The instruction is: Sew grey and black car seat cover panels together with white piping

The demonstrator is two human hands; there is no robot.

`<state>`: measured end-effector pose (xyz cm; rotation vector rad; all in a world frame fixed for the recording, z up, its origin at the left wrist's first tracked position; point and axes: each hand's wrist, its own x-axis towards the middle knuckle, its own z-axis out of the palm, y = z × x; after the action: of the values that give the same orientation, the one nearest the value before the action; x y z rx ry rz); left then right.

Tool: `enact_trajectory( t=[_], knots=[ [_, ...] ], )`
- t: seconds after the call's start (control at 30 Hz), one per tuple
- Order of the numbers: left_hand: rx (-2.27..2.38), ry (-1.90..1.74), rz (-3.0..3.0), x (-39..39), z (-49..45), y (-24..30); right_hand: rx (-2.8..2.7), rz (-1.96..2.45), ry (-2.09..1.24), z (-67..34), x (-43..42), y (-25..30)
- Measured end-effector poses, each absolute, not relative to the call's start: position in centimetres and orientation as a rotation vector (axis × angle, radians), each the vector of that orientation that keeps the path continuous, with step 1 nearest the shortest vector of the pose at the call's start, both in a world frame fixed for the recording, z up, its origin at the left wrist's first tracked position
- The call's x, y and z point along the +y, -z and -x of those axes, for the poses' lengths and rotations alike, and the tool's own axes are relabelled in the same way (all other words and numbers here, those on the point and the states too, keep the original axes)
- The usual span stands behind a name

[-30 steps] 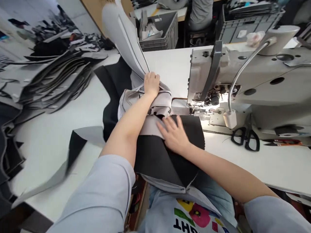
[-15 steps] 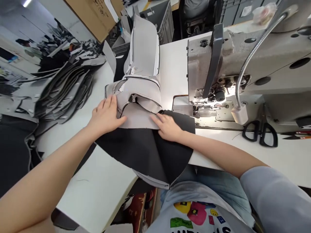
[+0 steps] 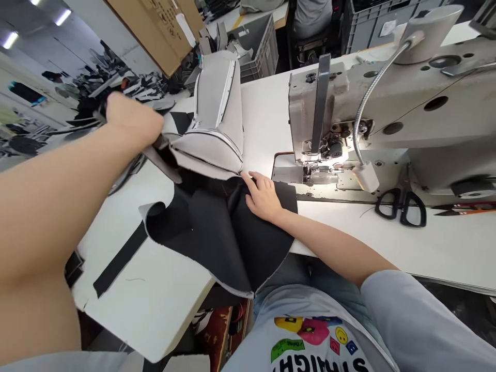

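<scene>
A sewn fabric cover with grey backing (image 3: 217, 88) and a black face (image 3: 217, 222) lies across the white table, left of the sewing machine. Seams and white strips run along its grey upper part. My left hand (image 3: 134, 121) is raised at the far left, closed in a fist on the cover's edge, pulling it up; its fingertips are hidden. My right hand (image 3: 265, 199) rests on the black part beside the seam, fingers stretched out and holding nothing. Near my body the cover's black lower edge hangs over the table edge.
The sewing machine (image 3: 329, 113) stands right, its lit needle area close to my right hand. Black-handled scissors (image 3: 401, 204) and orange-handled snips (image 3: 465, 208) lie by it. A black strip (image 3: 120, 258) lies on the table (image 3: 163, 294). Grey crates (image 3: 263, 51) and a cardboard box (image 3: 158, 31) stand behind.
My left hand has gone from lying on the cover to a raised grip further left, lifting its left side. The black part is now rumpled and curled. My right hand stays near the seam.
</scene>
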<state>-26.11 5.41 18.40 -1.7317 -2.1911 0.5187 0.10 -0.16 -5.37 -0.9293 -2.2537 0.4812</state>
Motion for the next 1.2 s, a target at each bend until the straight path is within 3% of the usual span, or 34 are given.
enact_trajectory(
  t=[0.13, 0.27, 0.43, 0.57, 0.7, 1.0, 1.2],
  knots=[
    [-1.837, -0.638, 1.885, 4.2, 17.9, -18.7, -2.19, 0.897, -0.564, -0.3, -0.2, 5.4],
    [-1.808, -0.532, 2.295, 0.3, 11.9, -13.7, -1.992, 0.976, -0.688, -0.9, 0.4, 5.8],
    [-2.115, 0.056, 2.892, -2.3, 11.9, -8.4, -1.747, 1.098, -0.724, -1.9, 1.4, 5.9],
    [-2.294, -0.144, 3.085, -1.6, 14.1, -8.9, -1.812, 0.893, -0.703, -2.9, 2.6, 5.7],
    [-2.225, -0.33, 2.927, -0.4, 17.0, -10.9, -1.726, 0.758, -0.984, -3.4, 4.1, 5.9],
    [-1.247, 0.077, 2.208, -5.7, 18.6, -6.5, -1.429, 0.917, -1.14, -2.6, 5.1, 6.4],
    [-1.439, -0.073, 2.207, -8.5, 16.8, -4.2, -1.554, 0.639, -1.594, -2.9, 6.1, 5.4]
  ],
)
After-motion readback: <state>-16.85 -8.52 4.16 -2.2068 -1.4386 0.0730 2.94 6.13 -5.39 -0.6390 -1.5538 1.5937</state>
